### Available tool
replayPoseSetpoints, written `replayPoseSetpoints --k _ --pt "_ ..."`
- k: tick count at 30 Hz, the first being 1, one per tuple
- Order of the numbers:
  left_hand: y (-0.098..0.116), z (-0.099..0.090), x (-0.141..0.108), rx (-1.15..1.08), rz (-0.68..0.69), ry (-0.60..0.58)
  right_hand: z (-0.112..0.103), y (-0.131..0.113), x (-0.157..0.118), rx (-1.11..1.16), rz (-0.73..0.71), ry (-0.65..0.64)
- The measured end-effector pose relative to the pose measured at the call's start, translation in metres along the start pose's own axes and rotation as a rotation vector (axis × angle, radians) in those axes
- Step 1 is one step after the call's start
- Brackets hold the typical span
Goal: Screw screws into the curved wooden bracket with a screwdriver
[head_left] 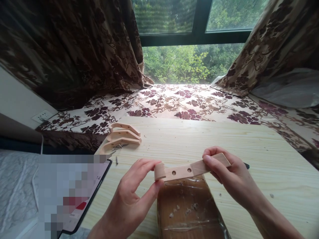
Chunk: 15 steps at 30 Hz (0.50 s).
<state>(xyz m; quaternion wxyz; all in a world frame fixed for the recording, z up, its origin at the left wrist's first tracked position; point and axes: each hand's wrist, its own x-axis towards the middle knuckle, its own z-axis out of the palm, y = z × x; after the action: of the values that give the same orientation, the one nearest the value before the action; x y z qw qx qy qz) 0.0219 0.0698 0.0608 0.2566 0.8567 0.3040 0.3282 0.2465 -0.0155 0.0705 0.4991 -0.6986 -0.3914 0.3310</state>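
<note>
Between both hands I hold a pale wooden hook (181, 172) with two drilled holes in its flat middle. My left hand (134, 196) pinches the curled end between thumb and fingers. At the other, straight end, my right hand (226, 169) grips the wood with the thumb on top. Directly below lies a brown cardboard box (186, 209) wrapped in clear tape, with small shavings scattered on it. Several similar wooden hooks (124, 134) lie together at the table's far left. Loose screws (119, 146) rest beside them, and a single screw (116, 160) lies nearer.
The pale wooden table (249, 142) carries small bits of debris. A tablet-like screen (92, 192), partly blurred out, stands at the left edge. A dark object's tip (246, 165) shows behind my right hand. Beyond are a floral window seat (184, 99) and patterned curtains (104, 43).
</note>
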Motion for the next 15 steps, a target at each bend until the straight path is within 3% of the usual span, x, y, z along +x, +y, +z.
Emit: replayPoseSetpoints --k 7,11,15 --pt "0.0 0.002 0.0 -0.002 0.006 -0.012 0.0 0.004 -0.001 0.009 0.018 0.02" --pt "0.006 0.004 -0.013 -0.015 0.022 -0.052 -0.001 0.011 -0.016 -0.039 0.015 -0.01" --pt "0.012 0.006 -0.034 -0.041 0.016 -0.009 0.003 0.016 -0.043 -0.021 0.113 0.12"
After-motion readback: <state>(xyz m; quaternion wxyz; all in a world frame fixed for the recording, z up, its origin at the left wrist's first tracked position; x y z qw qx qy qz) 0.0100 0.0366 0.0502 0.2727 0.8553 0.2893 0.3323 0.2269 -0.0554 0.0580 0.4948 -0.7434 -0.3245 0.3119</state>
